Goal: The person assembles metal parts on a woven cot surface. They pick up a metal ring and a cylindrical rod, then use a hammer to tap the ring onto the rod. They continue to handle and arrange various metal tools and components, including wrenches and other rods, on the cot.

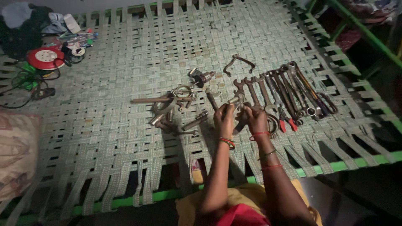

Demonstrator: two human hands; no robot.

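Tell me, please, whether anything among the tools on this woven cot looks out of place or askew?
Yes. The wrenches on the right lie in a neat side-by-side row, but the tools left of the hands sit in a jumbled, overlapping heap. One curved tool lies alone beyond the row. Nothing looks plainly damaged.

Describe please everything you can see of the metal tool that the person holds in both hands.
The metal tool looks like a grey steel spanner with an open jaw at its upper end. The left hand and the right hand grip its lower part, so the handle is mostly hidden. It is raised a little over the woven bed, tilted, just before the row of spanners. Its surface looks dull and worn; finer detail is too dark to tell.
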